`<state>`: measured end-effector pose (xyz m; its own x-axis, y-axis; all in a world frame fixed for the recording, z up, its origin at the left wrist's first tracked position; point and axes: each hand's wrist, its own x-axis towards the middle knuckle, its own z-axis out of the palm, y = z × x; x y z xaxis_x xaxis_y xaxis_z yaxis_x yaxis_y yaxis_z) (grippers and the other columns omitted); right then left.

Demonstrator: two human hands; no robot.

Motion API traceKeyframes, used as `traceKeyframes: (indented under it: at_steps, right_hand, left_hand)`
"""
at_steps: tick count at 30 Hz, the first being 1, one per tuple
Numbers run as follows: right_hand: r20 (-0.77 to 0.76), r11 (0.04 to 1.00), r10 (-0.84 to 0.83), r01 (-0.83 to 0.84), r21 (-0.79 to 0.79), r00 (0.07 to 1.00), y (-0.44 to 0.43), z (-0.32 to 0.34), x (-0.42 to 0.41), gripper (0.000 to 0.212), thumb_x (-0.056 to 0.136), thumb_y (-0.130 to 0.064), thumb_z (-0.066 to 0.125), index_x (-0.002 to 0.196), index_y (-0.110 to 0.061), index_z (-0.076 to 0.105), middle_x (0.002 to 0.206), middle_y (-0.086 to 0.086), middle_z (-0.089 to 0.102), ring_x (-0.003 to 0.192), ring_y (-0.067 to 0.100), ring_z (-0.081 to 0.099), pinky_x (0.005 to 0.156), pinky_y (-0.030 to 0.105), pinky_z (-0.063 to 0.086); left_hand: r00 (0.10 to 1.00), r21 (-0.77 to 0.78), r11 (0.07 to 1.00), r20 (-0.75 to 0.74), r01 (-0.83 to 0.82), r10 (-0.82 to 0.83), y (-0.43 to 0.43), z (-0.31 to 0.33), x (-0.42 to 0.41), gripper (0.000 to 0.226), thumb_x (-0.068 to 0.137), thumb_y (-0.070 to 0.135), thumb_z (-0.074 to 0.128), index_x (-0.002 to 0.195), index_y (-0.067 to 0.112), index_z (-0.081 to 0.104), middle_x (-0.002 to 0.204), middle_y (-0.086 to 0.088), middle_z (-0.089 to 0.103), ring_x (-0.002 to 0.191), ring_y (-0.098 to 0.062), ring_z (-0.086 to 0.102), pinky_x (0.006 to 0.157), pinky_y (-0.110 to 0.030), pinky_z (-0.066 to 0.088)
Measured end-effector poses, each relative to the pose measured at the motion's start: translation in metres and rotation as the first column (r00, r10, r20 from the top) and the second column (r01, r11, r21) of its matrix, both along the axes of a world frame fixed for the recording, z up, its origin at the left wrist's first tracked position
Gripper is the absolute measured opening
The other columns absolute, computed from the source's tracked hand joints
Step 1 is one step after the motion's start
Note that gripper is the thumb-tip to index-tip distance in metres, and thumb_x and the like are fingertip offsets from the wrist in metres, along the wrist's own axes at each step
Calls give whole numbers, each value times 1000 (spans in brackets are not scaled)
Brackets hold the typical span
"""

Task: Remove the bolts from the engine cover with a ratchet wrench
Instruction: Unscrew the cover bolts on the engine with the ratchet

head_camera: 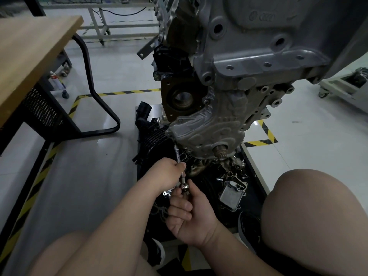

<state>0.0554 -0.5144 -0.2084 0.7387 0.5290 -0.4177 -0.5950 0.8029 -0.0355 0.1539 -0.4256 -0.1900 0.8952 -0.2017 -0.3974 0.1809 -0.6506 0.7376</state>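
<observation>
A grey cast engine cover (201, 132) sits low on the front of the engine, with a splined shaft stub (221, 151) sticking out of it. A long extension bar (177, 155) runs from the cover's lower left corner down to the ratchet wrench head (185, 187). My left hand (169, 172) grips the bar just below the cover. My right hand (187, 214) holds the ratchet's head and handle, fingers curled round it. The bolt under the socket is hidden.
Removed parts lie on the black mat under the engine: a black plastic manifold (153, 138), a metal cooler block (232, 196), loose small fittings. A wooden table (29, 56) with a black frame stands at left. My bare knees (310, 208) flank the hands. Yellow-black tape marks the floor.
</observation>
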Motion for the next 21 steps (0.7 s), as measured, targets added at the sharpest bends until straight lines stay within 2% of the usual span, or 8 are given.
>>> traceKeyframes:
  at_steps: [7,10,12,14,16,18,20,21]
  right_hand:
    - [-32,968,-4,-4,-252,999,3,6,0,53,90,-62,42,66,-18,57,40,-8,33,30,6,28,38,19,32]
    - [-25,896,-2,-9,-444,1000,5,7,0,55,92,-63,43,66,-17,59,45,-6,32,35,8,26,41,21,30]
    - [-1,808,7,-6,-590,1000,6,6,0,53,93,-61,44,71,-15,59,48,-4,34,38,10,27,44,22,30]
    - [45,665,36,10,-747,998,6,4,0,50,96,-56,45,77,-12,59,47,-2,37,37,11,31,45,23,32]
    - [109,473,73,62,-879,991,4,3,0,48,97,-51,47,75,-10,60,44,-1,41,36,12,37,43,22,35]
    - [163,284,101,129,-950,981,0,2,0,48,94,-47,54,59,-15,58,40,-3,42,34,10,38,39,19,33]
    - [194,68,171,185,-980,966,-7,3,1,57,89,-48,60,42,-20,45,35,-8,37,32,5,32,38,19,27]
    - [188,-61,237,208,-976,953,-11,5,2,60,88,-50,60,41,-19,40,34,-9,36,31,6,32,39,19,24]
  left_hand:
    - [999,54,998,48,13,-16,2,-2,1,42,95,40,53,59,22,63,42,8,56,37,1,50,51,-23,37]
    - [996,113,993,76,37,-46,2,-1,1,44,95,39,53,55,22,59,35,12,51,34,3,47,44,-22,32]
    - [994,126,991,94,42,-54,3,-1,1,47,95,38,54,50,21,55,32,13,47,31,2,45,36,-16,29]
    - [993,146,988,103,47,-62,4,-1,1,48,94,39,55,50,21,54,32,13,47,31,1,44,33,-13,25]
    - [993,162,985,95,52,-68,3,-1,1,44,94,42,54,56,22,59,35,15,50,33,3,46,39,-18,30]
    - [994,147,988,85,55,-68,3,-1,1,42,94,43,53,58,23,61,39,17,55,35,5,49,45,-20,32]
    - [995,114,992,76,52,-61,2,-1,1,43,94,43,53,58,23,63,42,15,58,37,4,51,48,-21,35]
    - [996,98,994,70,49,-56,2,0,1,43,94,44,53,58,23,64,42,14,59,37,3,51,50,-22,36]
